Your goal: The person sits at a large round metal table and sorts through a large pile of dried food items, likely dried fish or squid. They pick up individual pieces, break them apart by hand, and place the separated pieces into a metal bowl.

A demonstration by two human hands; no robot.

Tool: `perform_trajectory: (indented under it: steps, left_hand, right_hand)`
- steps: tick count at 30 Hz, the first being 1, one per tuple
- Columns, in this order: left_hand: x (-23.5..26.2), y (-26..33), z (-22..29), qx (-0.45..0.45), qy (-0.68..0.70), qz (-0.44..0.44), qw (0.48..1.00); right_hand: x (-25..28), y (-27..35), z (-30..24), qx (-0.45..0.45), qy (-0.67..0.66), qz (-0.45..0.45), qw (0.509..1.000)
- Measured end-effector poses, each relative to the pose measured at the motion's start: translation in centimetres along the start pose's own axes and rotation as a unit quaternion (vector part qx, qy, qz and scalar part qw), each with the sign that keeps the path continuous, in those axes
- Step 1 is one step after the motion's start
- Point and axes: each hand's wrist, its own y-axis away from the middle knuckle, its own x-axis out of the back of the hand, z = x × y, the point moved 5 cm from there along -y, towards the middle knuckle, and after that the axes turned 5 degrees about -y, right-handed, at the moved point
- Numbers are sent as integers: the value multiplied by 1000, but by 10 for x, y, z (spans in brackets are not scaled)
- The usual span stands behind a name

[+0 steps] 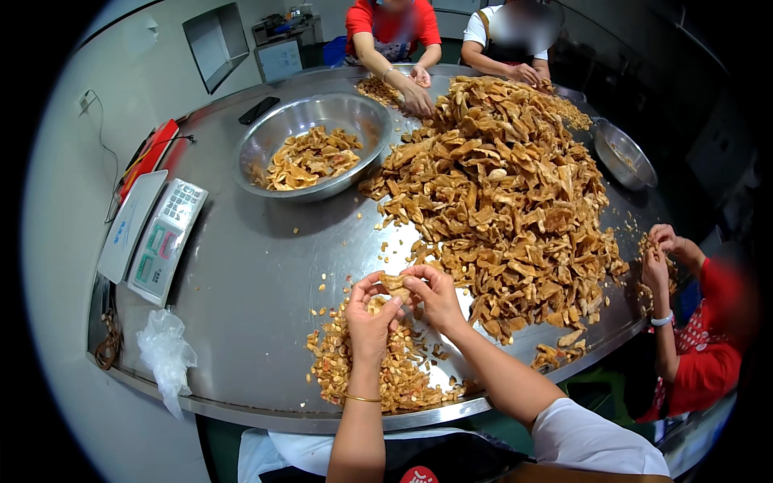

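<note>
Over a low heap of small tan bits (370, 370) near the table's front edge, both my hands work on one thin, curled piece of dried brown food (394, 283). My left hand (369, 324) has its fingers and thumb closed on the piece's left side. On the other side my right hand (436, 299) pinches it between thumb and fingers. The exact kind of the food cannot be told. To the right and beyond my hands rises a large pile of similar brown dried pieces (507, 185).
A steel basin (374, 153) holding brown pieces stands at the back left. Along the left edge are a scale (167, 241), a red object (149, 157), a phone (258, 110) and a plastic bag (167, 354). Co-workers' hands (417, 98) handle pieces around the table (266, 266); another basin (624, 157) is far right.
</note>
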Motion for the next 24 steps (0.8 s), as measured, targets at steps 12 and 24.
perform_trajectory:
  steps: [12, 24]
  left_hand:
    - [7, 11, -3, 17, -17, -4, 1000]
    - [21, 10, -15, 83, 73, 48, 993]
  right_hand:
    - [2, -8, 18, -11, 75, 50, 996]
    - [-24, 11, -21, 245, 301, -19, 922]
